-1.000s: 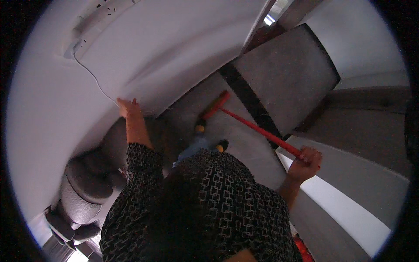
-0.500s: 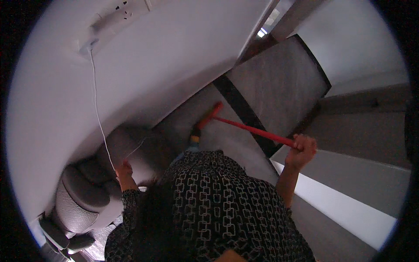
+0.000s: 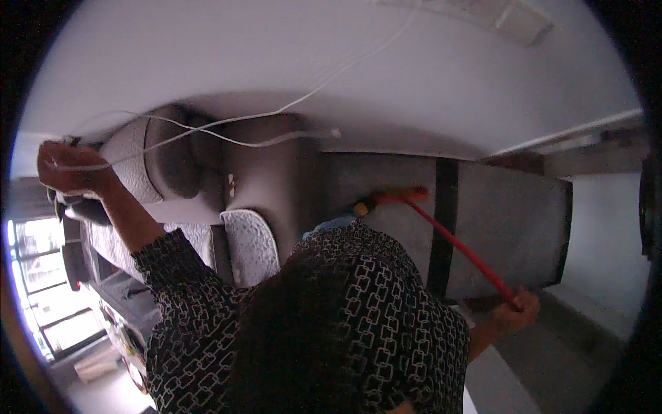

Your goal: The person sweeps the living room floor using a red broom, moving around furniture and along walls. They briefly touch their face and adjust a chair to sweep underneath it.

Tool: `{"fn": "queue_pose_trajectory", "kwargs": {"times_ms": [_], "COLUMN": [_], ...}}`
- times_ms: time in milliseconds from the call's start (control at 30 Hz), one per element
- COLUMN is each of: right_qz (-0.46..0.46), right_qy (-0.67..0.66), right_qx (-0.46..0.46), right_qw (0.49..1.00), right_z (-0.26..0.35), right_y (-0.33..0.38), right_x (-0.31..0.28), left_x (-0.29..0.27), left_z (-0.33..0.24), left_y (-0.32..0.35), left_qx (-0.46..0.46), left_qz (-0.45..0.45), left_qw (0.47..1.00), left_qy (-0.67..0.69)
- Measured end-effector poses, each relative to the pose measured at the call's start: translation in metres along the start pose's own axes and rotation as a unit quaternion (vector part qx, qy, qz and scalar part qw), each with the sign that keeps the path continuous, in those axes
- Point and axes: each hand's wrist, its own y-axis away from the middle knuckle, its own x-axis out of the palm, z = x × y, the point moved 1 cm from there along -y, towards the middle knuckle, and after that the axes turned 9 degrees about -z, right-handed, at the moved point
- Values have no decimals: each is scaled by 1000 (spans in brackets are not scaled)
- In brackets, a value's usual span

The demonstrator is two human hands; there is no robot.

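Observation:
My left hand (image 3: 72, 169) is raised at the far left, close to the wall and above the sofa. Its fingers are closed on a white cable (image 3: 276, 112), which loops from the hand across to the top of the view. A free end of cable hangs in front of the wall. At the lower right, my right hand (image 3: 520, 310) is wrapped around the end of a red broom handle (image 3: 469, 254). The broom head (image 3: 407, 195), reddish and dim, rests on the grey floor near my feet.
A grey-brown sofa (image 3: 265, 155) stands along the white wall (image 3: 207, 48), with a patterned pale cover (image 3: 252, 241) on its seat. A white socket strip (image 3: 524, 21) is on the wall. A dark band (image 3: 443, 221) crosses the floor. A bright window (image 3: 52, 283) lies at left.
My view has turned, bringing more sofa and a window in. My left hand has moved up and outward to the left with the cable. My right hand still grips the broom, now lower right.

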Motion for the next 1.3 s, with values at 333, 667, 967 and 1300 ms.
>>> {"fn": "queue_pose_trajectory", "kwargs": {"times_ms": [333, 667, 967, 1300], "right_qz": [-26, -36, 42, 22], "right_qy": [-291, -283, -75, -60], "right_qx": [272, 310, 72, 98], "right_qw": [917, 907, 994, 993], "right_z": [-14, -17, -2, -32], "right_y": [-13, -13, -16, -4], "right_x": [15, 11, 11, -6], "left_x": [11, -109, -101, -149], "left_z": [-73, -24, 7, 24], "left_y": [60, 332, 324, 406], "left_qx": [49, 108, 1, -156], "left_qz": [321, 950, 703, 804], "left_qw": [938, 267, 649, 572], "left_qy": [120, -123, -289, 43]}}
